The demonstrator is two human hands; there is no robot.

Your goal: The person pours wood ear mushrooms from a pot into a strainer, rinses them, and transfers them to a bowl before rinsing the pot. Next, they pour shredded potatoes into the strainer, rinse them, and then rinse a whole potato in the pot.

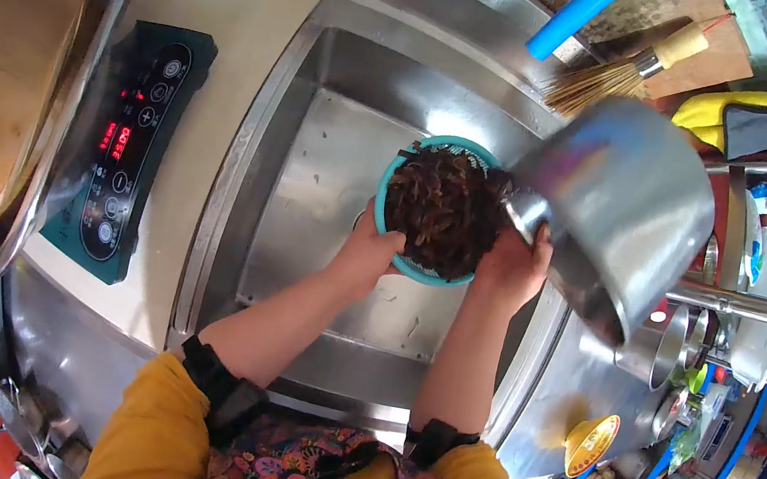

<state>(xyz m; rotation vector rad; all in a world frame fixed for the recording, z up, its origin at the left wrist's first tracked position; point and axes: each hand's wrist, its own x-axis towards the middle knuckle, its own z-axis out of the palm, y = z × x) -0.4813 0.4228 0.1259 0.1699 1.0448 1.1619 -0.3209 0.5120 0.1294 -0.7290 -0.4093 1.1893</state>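
Observation:
A teal plastic colander [381,201] full of wet-looking dark brown strips [442,211] is over the sink. My left hand [372,250] grips its left rim, thumb on top. My right hand [513,266] is closed at the near edge of a big silver metal pot [629,194], its thumb beside a shiny curved metal part [525,211]; its other fingers are mostly hidden. Steeply tipped, the pot has its mouth facing down and left, close to the colander's right side. Some dark strips lie between colander and pot edge. The pot's inside is largely out of sight.
The steel sink [319,198] is beneath the colander. On the left, an induction cooker [130,146] with lit red digits adjoins a large wooden-sided vessel [0,74]. A bamboo brush [625,67] and blue tube [583,14] are behind; a yellow bowl [591,445] is at right.

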